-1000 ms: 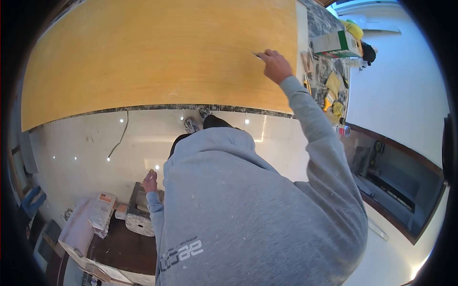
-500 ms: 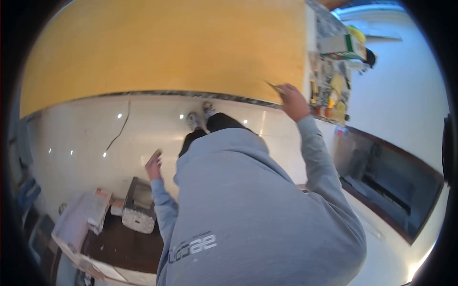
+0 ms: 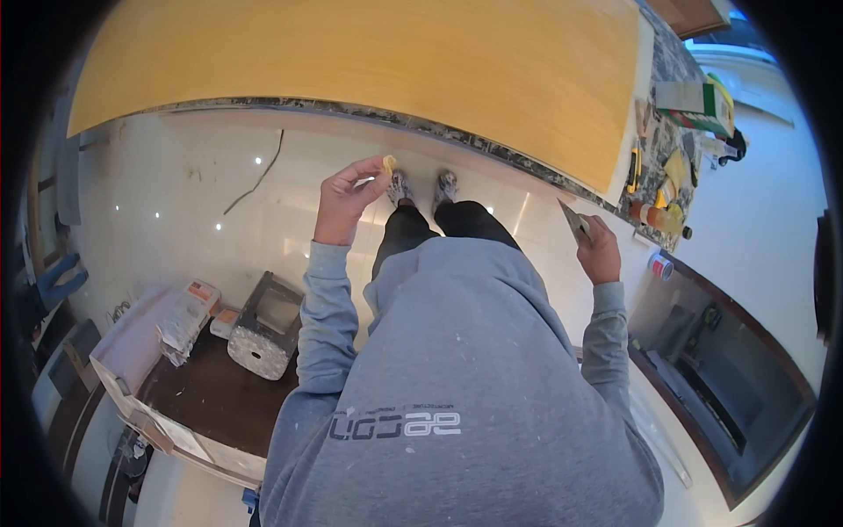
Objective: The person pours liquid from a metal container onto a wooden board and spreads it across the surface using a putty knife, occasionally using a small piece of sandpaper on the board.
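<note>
My left hand point(image 3: 345, 200) is raised over the floor, its thumb and fingers pinching a small crumpled yellow scrap point(image 3: 389, 163). My right hand point(image 3: 600, 253) is closed on a thin, pointed metal blade that looks like a putty knife point(image 3: 572, 218); my fingers hide its handle. That blade is just off the near edge of a long yellow sheet point(image 3: 378, 53), apart from it. The sheet lies on a counter with a dark speckled edge point(image 3: 421, 133).
Right of the sheet are a green-and-white box point(image 3: 694, 107), a utility knife point(image 3: 634, 169) and a bottle point(image 3: 659, 217). A brown-framed panel point(image 3: 720, 369) leans at lower right. A dusty grey box-shaped object point(image 3: 263, 329) sits at lower left. A dark cord point(image 3: 259, 180) lies on the floor.
My left hand has risen from low at my side towards the counter, with the yellow scrap now plain. My right hand has drawn back off the sheet's edge with the putty knife.
</note>
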